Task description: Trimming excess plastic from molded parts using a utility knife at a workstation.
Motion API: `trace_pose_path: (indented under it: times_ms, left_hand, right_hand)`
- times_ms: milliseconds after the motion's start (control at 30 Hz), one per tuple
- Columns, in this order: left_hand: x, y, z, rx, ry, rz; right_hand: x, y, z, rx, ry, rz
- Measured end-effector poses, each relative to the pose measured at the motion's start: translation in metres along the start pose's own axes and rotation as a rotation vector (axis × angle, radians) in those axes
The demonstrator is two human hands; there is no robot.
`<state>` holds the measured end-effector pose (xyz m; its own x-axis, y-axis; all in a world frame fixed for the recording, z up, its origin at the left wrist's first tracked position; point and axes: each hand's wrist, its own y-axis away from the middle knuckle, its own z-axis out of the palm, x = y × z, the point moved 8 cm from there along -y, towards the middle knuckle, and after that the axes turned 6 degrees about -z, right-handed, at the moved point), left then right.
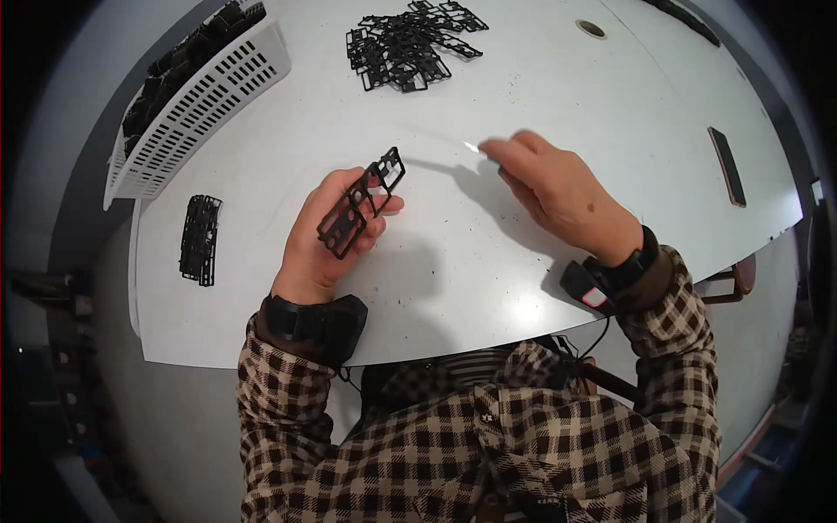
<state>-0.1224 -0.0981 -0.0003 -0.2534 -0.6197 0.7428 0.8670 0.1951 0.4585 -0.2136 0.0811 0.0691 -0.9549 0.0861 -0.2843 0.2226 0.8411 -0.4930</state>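
My left hand [324, 235] holds a flat black plastic frame [359, 202] with several cut-outs, tilted up off the white table [488, 261]. My right hand [549, 187] hovers to the right of it, fingers pinched on a small thin metal blade [473, 147] whose tip shows at the fingertips. The blade tip is a short way right of the frame and apart from it. Both wrists wear black bands.
A loose pile of the same black frames [410, 44] lies at the far middle. A neat stack of frames [200, 238] sits at the left edge. A white slotted basket [196, 105] with black parts stands far left. A dark phone [726, 166] lies far right.
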Motion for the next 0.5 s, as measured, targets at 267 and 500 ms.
trace_pose_path:
  times_ms: [267,500]
  left_hand:
    - [0.002,0.002,0.021,-0.006,-0.399,0.056]
    - [0.005,0.006,0.018,0.014,-0.740,0.028]
  right_hand:
    - [-0.015,-0.001,0.025,-0.344,0.308,-0.039]
    - [-0.023,-0.008,0.035,-0.263,0.235,0.053]
